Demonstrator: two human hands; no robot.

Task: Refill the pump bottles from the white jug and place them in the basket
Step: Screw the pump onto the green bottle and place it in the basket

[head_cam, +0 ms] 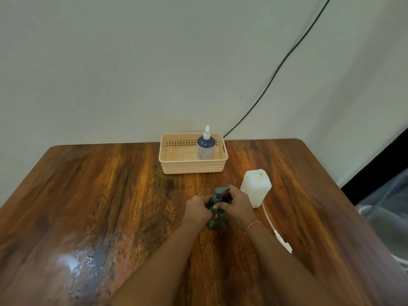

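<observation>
Presently, near the table's (110,195) middle beside the white jug (256,187), left hand (197,209) grips the green pump bottle (214,224), right hand (238,203) clasps its pump head (221,191); turning likely goes best with base planted.

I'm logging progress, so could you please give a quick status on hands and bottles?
Left hand grips green pump bottle body, right hand round its pump head. Blue bottle stands in basket. White jug close by right hand.
</observation>
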